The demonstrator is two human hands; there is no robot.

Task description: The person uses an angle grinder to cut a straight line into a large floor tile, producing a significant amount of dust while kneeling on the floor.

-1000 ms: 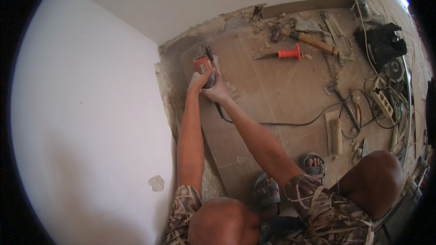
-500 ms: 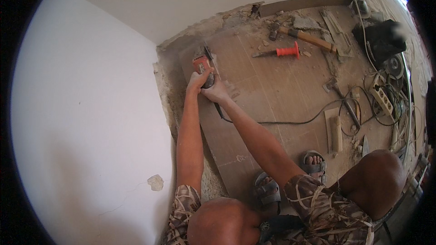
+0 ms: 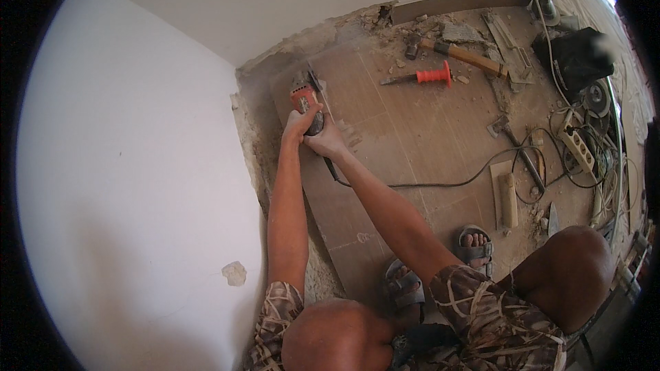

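Note:
A red angle grinder [image 3: 303, 98] is gripped in both of my hands, over the brown floor tiles [image 3: 371, 158] near the corner of the walls. My left hand [image 3: 297, 122] wraps round its body from the wall side. Farther back on its dark rear end, my right hand [image 3: 326, 139] is closed. The grinder's thin disc [image 3: 315, 80] stands edge-on against the floor beside a pale cut line; whether it spins cannot be made out. From the rear of the tool, a black cord [image 3: 440, 186] trails off to the right across the tiles.
A chisel with a red grip [image 3: 433, 76] and a sledgehammer [image 3: 467, 59] lie to the far right among rubble. Further right are a hatchet [image 3: 519, 148], a power strip [image 3: 577, 143] with tangled cables, a trowel [image 3: 507, 199] and a black bag [image 3: 577, 62]. Broken plaster edges the white wall [image 3: 144, 151].
Both hands keep their grip on the grinder, which has barely shifted. The view has moved very slightly.

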